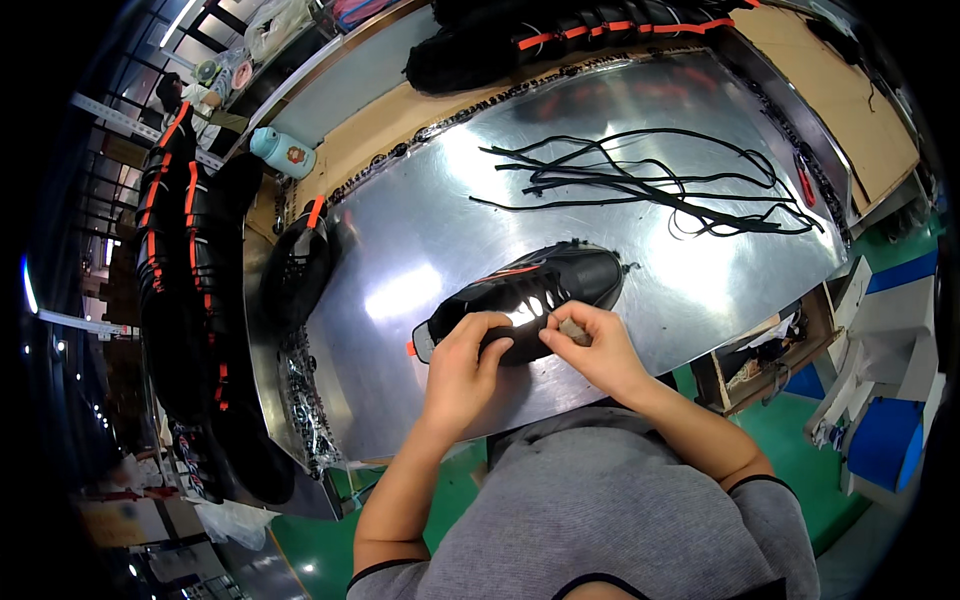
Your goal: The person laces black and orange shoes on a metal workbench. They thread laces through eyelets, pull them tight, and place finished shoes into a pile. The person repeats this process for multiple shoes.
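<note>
A black shoe upper [590,277] with an orange stripe and a grey-lined heel end lies on the metal tabletop, its toe to the far right. My left hand [465,362] is closed on its near edge by the ankle opening, fingers bent over the black material. Beside the lace holes, my right hand [598,352] is pinched against the upper. A small greyish-brown patch shows between its fingers; what the fingertips hold is too small to make out. Beyond the upper lies a loose bundle of black shoelaces [640,185], touched by neither hand.
Another black shoe piece [300,262] with an orange tab leans at the table's left edge. Long rows of nested black uppers [205,270] stand at left, more [570,45] along the back. A light-blue bottle [283,152] is back left; a red-handled tool [806,185] is far right. An open drawer [775,365] juts out near right.
</note>
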Demonstrator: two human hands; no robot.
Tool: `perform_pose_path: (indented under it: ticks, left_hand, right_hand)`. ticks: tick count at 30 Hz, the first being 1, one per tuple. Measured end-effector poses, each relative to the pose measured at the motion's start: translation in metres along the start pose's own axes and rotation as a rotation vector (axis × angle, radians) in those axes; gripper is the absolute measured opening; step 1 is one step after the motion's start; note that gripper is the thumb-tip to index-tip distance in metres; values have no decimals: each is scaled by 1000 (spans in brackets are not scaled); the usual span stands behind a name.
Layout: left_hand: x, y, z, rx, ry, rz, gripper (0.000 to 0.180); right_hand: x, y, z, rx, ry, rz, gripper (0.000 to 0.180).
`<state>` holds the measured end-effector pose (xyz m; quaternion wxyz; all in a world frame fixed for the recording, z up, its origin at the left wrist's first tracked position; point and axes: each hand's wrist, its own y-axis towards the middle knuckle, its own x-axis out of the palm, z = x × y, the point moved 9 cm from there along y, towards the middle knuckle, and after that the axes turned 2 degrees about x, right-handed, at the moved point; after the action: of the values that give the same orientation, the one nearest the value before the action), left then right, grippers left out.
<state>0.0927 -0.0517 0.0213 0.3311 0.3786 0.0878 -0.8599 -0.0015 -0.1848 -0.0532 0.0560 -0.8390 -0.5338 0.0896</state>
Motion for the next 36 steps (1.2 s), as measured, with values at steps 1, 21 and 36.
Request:
perform_pose_path:
  ticks: [1,21,36]
  left_hand:
    - [1,1,0,-9,-5,-9,18]
    - [7,2,11,145,145,226,22]
    - [27,-16,38,468,209,125,25]
  right_hand:
    - [-3,1,-7,-50,3,36,19]
    - [-3,-21,-10,-146,-149,-67,15]
    - [15,2,2,-37,-68,-47,19]
